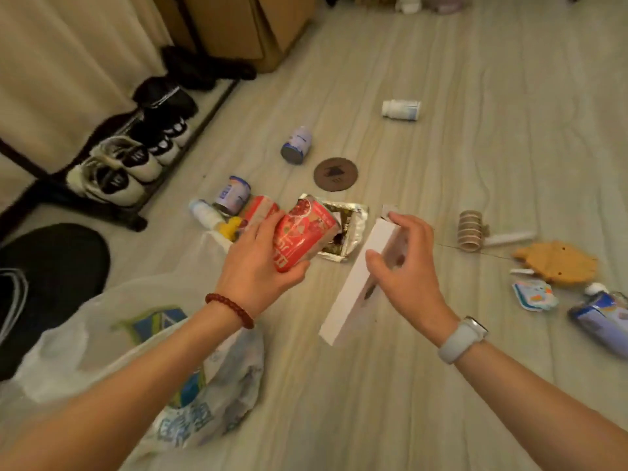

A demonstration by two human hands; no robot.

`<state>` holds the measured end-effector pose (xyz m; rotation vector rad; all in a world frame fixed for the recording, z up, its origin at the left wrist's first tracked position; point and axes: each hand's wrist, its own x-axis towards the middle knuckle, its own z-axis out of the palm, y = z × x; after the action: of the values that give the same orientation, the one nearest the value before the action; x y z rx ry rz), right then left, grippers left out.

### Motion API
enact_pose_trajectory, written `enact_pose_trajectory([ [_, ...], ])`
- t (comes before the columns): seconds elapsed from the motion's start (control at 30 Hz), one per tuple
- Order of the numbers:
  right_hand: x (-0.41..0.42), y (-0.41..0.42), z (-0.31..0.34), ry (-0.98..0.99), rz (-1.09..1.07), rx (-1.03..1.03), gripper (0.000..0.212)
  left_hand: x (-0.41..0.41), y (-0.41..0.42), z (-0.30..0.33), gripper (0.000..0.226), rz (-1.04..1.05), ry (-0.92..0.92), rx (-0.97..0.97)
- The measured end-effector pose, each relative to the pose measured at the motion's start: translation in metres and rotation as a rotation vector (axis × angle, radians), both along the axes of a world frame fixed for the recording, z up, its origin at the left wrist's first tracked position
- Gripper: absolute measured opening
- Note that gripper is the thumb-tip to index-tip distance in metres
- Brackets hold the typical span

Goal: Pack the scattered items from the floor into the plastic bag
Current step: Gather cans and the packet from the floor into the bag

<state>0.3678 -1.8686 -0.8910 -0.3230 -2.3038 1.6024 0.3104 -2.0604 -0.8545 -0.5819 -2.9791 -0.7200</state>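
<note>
Low in the frame's left lies a thin, translucent white plastic bag (190, 379), crinkled and faintly glossy. At centre, a red printed can (302, 232) looks smooth and shiny; behind it a torn silver foil pouch (350, 229) glints. The long white cardboard box (353, 294) is matt. The pale wood-grain floor (475, 147) looks smooth with a dull sheen.

Bare forearms, no sleeves; dark red beaded bracelet (229, 309) behind the left wrist, pale grey watch (463, 338) strapped behind the right.
</note>
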Motion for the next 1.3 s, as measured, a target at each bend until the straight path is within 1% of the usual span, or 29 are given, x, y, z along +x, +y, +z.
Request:
enact_pose_trajectory([
  [0.1, -0.031, -0.058, 0.020, 0.054, 0.038, -0.116, 0.047, -0.002, -0.075, 0.015, 0.081, 0.207, 0.023, 0.088],
  [0.2, -0.058, -0.122, 0.040, 0.099, 0.164, -0.136, 0.044, -0.004, -0.148, 0.023, 0.078, 0.395, 0.025, 0.179],
  [0.27, -0.072, -0.165, 0.049, 0.127, 0.240, -0.112, 0.049, 0.001, -0.194, 0.025, 0.075, 0.509, 0.036, 0.226],
  [0.37, -0.087, -0.224, 0.056, 0.164, 0.337, 0.011, 0.058, 0.012, -0.251, 0.019, 0.078, 0.671, 0.024, 0.272],
  [0.43, -0.093, -0.258, 0.046, 0.140, 0.436, 0.121, 0.064, 0.018, -0.275, 0.013, 0.080, 0.757, -0.001, 0.315],
  [0.53, -0.091, -0.305, 0.016, 0.031, 0.565, 0.221, 0.060, 0.030, -0.292, 0.002, 0.080, 0.821, -0.011, 0.387],
  [0.67, -0.079, -0.350, -0.023, -0.080, 0.595, 0.103, 0.057, 0.044, -0.301, -0.016, 0.078, 0.867, 0.001, 0.440],
  [0.7, -0.076, -0.349, -0.029, -0.119, 0.601, 0.122, 0.057, 0.045, -0.299, -0.017, 0.078, 0.863, 0.009, 0.444],
  [0.73, -0.072, -0.344, -0.037, -0.158, 0.628, 0.202, 0.056, 0.047, -0.297, -0.018, 0.078, 0.859, 0.010, 0.439],
  [0.77, -0.068, -0.337, -0.041, -0.203, 0.679, 0.361, 0.053, 0.048, -0.296, -0.017, 0.079, 0.847, 0.012, 0.427],
  [0.83, -0.061, -0.317, -0.050, -0.230, 0.837, 0.766, 0.046, 0.049, -0.293, -0.019, 0.079, 0.826, 0.005, 0.402],
  [0.87, -0.059, -0.307, -0.050, -0.178, 0.885, 0.924, 0.049, 0.049, -0.292, -0.023, 0.080, 0.814, -0.004, 0.385],
  [0.9, -0.058, -0.297, -0.045, -0.081, 0.912, 1.010, 0.053, 0.049, -0.288, -0.026, 0.080, 0.795, -0.016, 0.368],
  [0.93, -0.062, -0.287, -0.044, 0.048, 0.914, 1.046, 0.051, 0.048, -0.284, -0.030, 0.080, 0.772, -0.029, 0.353],
  [0.97, -0.068, -0.278, -0.042, 0.161, 0.908, 1.084, 0.044, 0.047, -0.280, -0.034, 0.079, 0.745, -0.034, 0.335],
  [1.0, -0.076, -0.269, -0.042, 0.229, 0.922, 1.119, 0.038, 0.046, -0.274, -0.037, 0.078, 0.715, -0.036, 0.318],
  [1.03, -0.086, -0.258, -0.040, 0.203, 0.988, 1.164, 0.040, 0.045, -0.269, -0.042, 0.077, 0.684, -0.035, 0.303],
  [1.1, -0.099, -0.238, -0.040, 0.082, 1.153, 1.198, 0.050, 0.044, -0.255, -0.050, 0.077, 0.619, -0.053, 0.273],
  [1.13, -0.098, -0.227, -0.045, 0.101, 1.212, 1.203, 0.049, 0.044, -0.249, -0.054, 0.078, 0.586, -0.077, 0.247],
  [1.2, -0.092, -0.209, -0.049, 0.266, 1.245, 1.246, 0.038, 0.040, -0.240, -0.063, 0.081, 0.508, -0.134, 0.150],
  [1.23, -0.085, -0.200, -0.051, 0.371, 1.227, 1.237, 0.035, 0.037, -0.236, -0.067, 0.081, 0.464, -0.153, 0.086],
  [1.3, -0.075, -0.185, -0.055, 0.536, 1.188, 1.176, 0.035, 0.027, -0.230, -0.076, 0.080, 0.366, -0.175, -0.025],
])
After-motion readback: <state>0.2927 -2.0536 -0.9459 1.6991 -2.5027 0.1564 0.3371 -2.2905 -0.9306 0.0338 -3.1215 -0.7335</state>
